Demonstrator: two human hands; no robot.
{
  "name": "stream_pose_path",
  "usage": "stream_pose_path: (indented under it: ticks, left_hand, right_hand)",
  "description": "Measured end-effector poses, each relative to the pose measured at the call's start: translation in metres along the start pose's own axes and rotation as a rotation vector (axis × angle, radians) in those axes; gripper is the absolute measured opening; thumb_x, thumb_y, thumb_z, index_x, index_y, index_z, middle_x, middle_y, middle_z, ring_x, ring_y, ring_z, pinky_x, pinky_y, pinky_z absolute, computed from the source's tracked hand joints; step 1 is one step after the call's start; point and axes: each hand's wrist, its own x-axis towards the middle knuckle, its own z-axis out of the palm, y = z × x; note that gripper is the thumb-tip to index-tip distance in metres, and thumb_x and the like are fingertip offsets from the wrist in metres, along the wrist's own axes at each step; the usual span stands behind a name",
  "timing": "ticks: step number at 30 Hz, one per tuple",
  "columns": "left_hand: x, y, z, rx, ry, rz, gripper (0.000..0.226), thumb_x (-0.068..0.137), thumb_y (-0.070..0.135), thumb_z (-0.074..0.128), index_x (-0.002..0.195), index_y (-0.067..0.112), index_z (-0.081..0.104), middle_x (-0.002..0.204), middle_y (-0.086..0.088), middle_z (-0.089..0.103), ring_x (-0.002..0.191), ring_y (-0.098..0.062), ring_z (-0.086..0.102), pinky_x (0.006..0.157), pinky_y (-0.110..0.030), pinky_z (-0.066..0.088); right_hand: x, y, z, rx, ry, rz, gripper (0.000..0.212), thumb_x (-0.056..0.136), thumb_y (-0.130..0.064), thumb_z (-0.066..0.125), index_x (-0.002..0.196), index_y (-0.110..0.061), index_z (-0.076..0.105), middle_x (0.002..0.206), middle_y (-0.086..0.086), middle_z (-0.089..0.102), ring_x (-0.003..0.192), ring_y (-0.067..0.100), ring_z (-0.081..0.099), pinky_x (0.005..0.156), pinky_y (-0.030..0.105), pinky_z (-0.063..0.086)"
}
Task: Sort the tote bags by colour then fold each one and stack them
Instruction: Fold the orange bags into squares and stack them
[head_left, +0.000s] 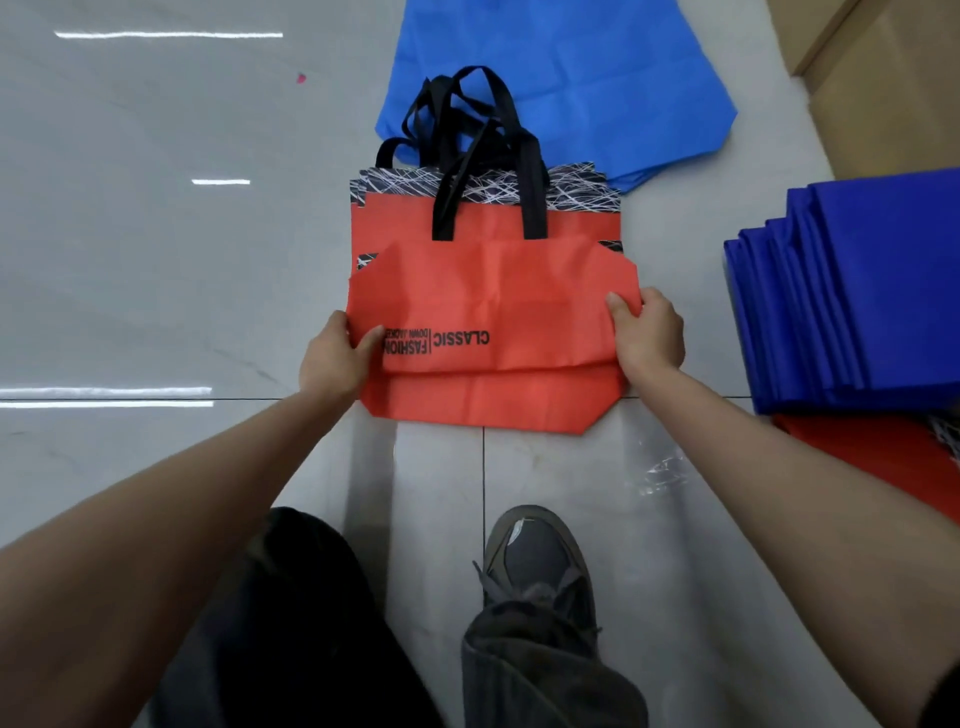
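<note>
The left hand (335, 358) and right hand (649, 338) each pinched a side edge of the orange-red fabric tote bag (493, 291) lying on its matching pile (582, 189) on the grey tiled floor (156, 260), probably to square its fold.

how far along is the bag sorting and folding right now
Done: a dark blue stack sits folded on the right, with red fabric at its near edge. In hand: the left hand and right hand grip the top red bag by its sides, apparently mid-fold. Left: the red pile beneath it, handles loose, and the light blue bags lying flat behind.
</note>
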Motion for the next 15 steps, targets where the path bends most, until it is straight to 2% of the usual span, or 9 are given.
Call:
stream_pose_path:
  ticks: [5,7,9,11,12,14,15]
  left_hand:
    - [-0.011,0.011,0.015,0.260,0.153,-0.051,0.039,0.094,0.031,0.050,0.118,0.002,0.039,0.115,-0.020,0.056,0.105,-0.039,0.053,0.076,-0.042,0.037]
    - [-0.015,0.015,0.021,0.368,0.228,0.049,0.047,0.092,0.022,0.052,0.133,0.006,0.035,0.133,-0.018,0.043,0.120,-0.035,0.042,0.093,-0.044,0.031]
    - [-0.012,0.016,0.025,0.457,0.181,0.249,0.054,0.090,0.011,0.047,0.142,0.015,0.031,0.150,-0.013,0.024,0.136,-0.030,0.026,0.108,-0.043,0.017]
    - [-0.006,0.019,0.030,0.521,0.027,0.465,0.050,0.094,0.009,0.041,0.142,0.020,0.035,0.157,-0.006,0.013,0.144,-0.026,0.012,0.113,-0.043,0.009]
    - [-0.005,0.019,0.033,0.534,-0.052,0.513,0.047,0.095,0.010,0.039,0.141,0.019,0.037,0.157,-0.004,0.013,0.144,-0.025,0.010,0.114,-0.043,0.008]
    - [-0.006,0.020,0.040,0.513,-0.119,0.502,0.044,0.098,0.017,0.036,0.141,0.015,0.035,0.156,-0.003,0.018,0.144,-0.024,0.013,0.113,-0.043,0.010]
    - [-0.008,0.021,0.044,0.501,-0.115,0.480,0.044,0.099,0.022,0.035,0.142,0.014,0.033,0.156,-0.003,0.019,0.144,-0.023,0.013,0.113,-0.043,0.009]
  right_hand:
    - [0.000,-0.007,0.008,-0.252,0.031,0.047,0.037,0.096,-0.040,0.048,0.109,-0.007,0.054,0.112,0.016,0.063,0.104,0.037,0.058,0.080,0.039,0.044]
    - [-0.005,-0.011,0.010,-0.332,0.037,0.060,0.037,0.096,-0.039,0.048,0.113,-0.006,0.051,0.114,0.018,0.062,0.106,0.037,0.058,0.081,0.039,0.043]
    - [-0.010,-0.016,0.013,-0.422,0.118,0.025,0.038,0.095,-0.035,0.051,0.120,-0.007,0.045,0.120,0.018,0.055,0.110,0.036,0.054,0.083,0.041,0.042]
    - [-0.012,-0.019,0.020,-0.516,0.208,-0.163,0.045,0.091,-0.025,0.054,0.131,-0.008,0.041,0.132,0.019,0.046,0.119,0.035,0.046,0.094,0.043,0.036]
    - [-0.014,-0.023,0.026,-0.522,0.190,-0.298,0.050,0.090,-0.021,0.055,0.136,-0.009,0.040,0.139,0.019,0.042,0.125,0.036,0.041,0.101,0.044,0.032]
    - [-0.025,-0.036,0.043,-0.444,0.053,-0.564,0.052,0.090,-0.018,0.055,0.140,-0.009,0.042,0.146,0.019,0.037,0.132,0.036,0.037,0.108,0.045,0.027]
    - [-0.032,-0.043,0.054,-0.395,-0.013,-0.682,0.050,0.090,-0.018,0.055,0.138,-0.008,0.045,0.146,0.019,0.038,0.132,0.036,0.039,0.108,0.045,0.029]
